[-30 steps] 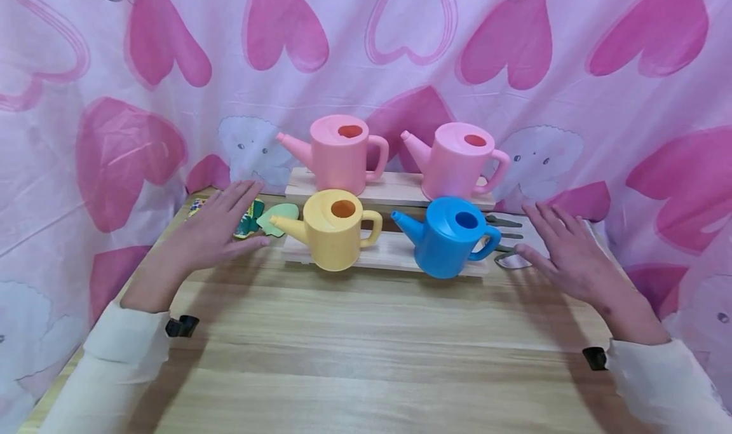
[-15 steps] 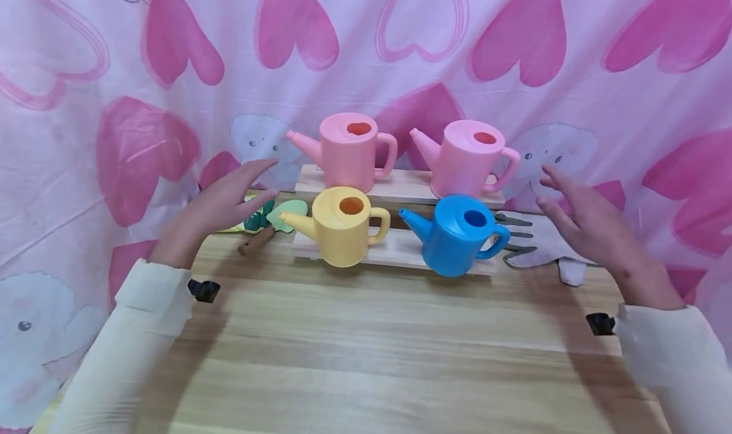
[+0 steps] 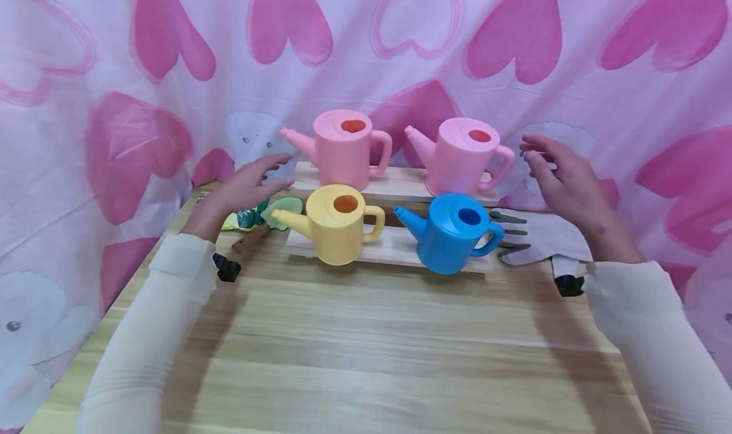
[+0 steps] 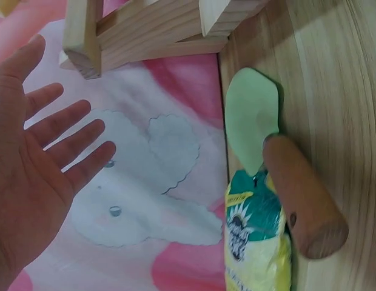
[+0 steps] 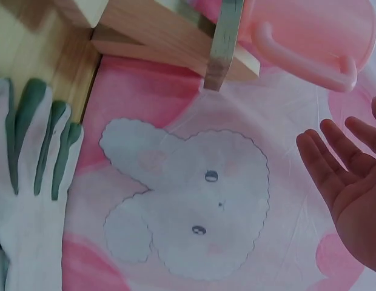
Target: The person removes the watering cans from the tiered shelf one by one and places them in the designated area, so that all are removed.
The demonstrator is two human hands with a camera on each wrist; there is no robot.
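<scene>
Two pink watering cans (image 3: 343, 154) (image 3: 460, 161) stand on the upper tier of a wooden stand (image 3: 394, 183). On its lower tier are a yellow watering can (image 3: 334, 234) and a blue watering can (image 3: 448, 243). My left hand (image 3: 248, 183) hovers left of the stand with loosely spread fingers, holding nothing; the left wrist view shows its bare palm. To the right, my right hand (image 3: 563, 173) is raised near the handle of the right pink can, apart from it in the right wrist view, its fingers slightly bent and holding nothing.
Beneath my left hand lie a green trowel (image 4: 251, 115) with a brown wooden handle and a green-yellow packet (image 4: 255, 236). A white and green glove (image 3: 543, 237) lies right of the stand. A pink heart-patterned curtain (image 3: 354, 72) hangs behind the wooden table (image 3: 366, 345).
Both hands have moved forward and inward from the table's sides, rising toward the upper tier. The watering cans have stayed in place.
</scene>
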